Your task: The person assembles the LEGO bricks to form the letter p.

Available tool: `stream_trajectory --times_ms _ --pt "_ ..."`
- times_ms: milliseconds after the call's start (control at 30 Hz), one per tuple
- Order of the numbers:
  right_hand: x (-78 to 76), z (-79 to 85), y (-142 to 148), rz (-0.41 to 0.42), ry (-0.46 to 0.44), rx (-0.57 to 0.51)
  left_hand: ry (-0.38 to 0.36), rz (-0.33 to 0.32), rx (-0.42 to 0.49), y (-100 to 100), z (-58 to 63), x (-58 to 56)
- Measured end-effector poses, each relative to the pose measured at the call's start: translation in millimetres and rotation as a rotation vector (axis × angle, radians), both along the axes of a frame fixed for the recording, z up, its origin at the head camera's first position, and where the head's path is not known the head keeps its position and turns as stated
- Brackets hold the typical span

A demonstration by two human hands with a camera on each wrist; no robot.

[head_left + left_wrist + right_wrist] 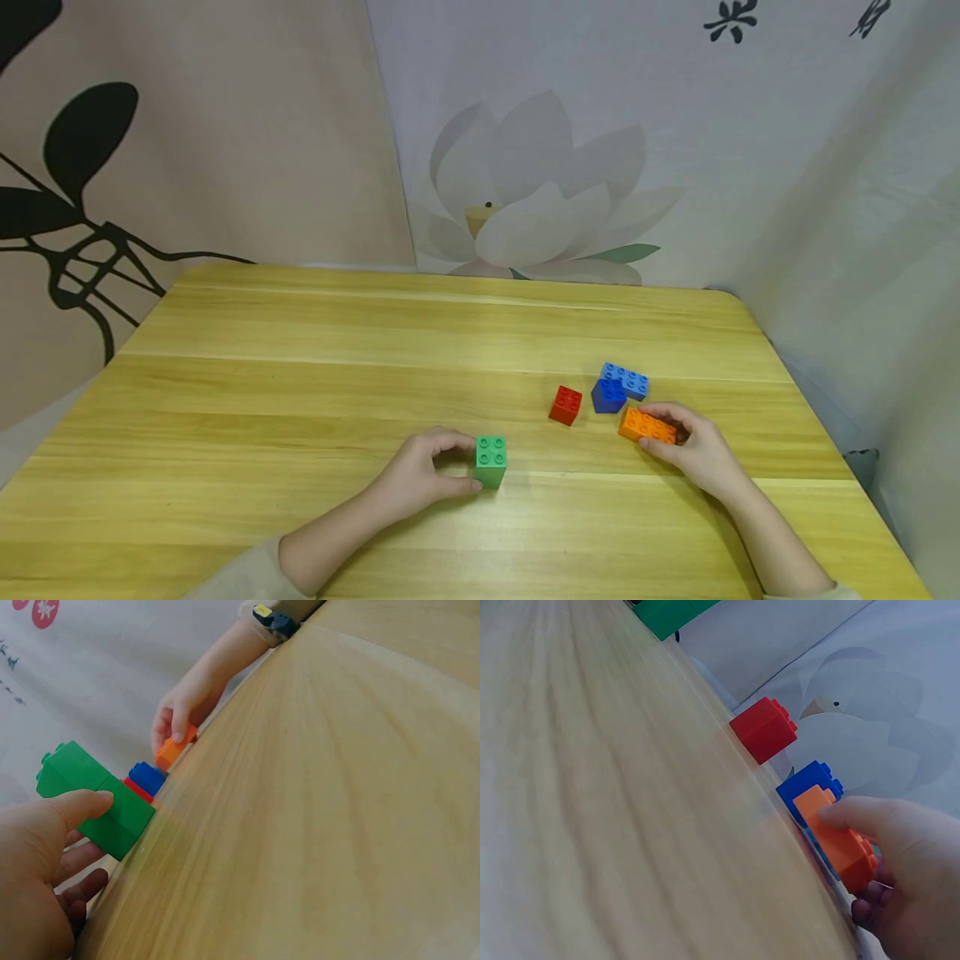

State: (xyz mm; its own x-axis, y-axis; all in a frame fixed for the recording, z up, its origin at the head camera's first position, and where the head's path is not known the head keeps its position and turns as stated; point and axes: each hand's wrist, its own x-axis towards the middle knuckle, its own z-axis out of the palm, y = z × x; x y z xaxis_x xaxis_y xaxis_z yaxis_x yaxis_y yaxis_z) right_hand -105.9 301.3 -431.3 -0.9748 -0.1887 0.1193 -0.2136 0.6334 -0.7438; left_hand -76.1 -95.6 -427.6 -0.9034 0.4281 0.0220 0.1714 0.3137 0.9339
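My left hand (420, 475) pinches a stack of two green toy bricks (491, 463) between thumb and fingers. The left wrist view shows the seam between the upper and lower green brick (97, 795), with the stack's base at the table. On the right, my right hand (697, 450) grips a long orange brick (647, 426) by its sides, thumb on the near face. Just beyond the orange brick are a dark blue brick (608, 396) and a longer, lighter blue brick (633, 383) behind it. A red brick (566, 405) sits between the two hands, left of the blue ones.
The bricks are on a wooden table (300, 400) with a light grain. Behind its far edge hangs a pale curtain (540, 167) printed with a lotus. More fabric (885, 250) hangs along the right side.
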Motion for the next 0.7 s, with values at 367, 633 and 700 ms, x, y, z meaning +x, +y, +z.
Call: stream_trajectory --times_ms 367,633,700 --pt "2.8 8.6 -3 -0.043 0.029 -0.005 0.002 0.001 0.001 0 0.0 0.3" --pt "7.0 20.8 -13 -0.044 0.050 -0.031 0.000 -0.003 -0.007 0 -0.2 -0.3" --pt "8.7 24.7 -16 -0.036 0.061 -0.039 -0.001 -0.003 -0.008 0 -0.1 -0.3"
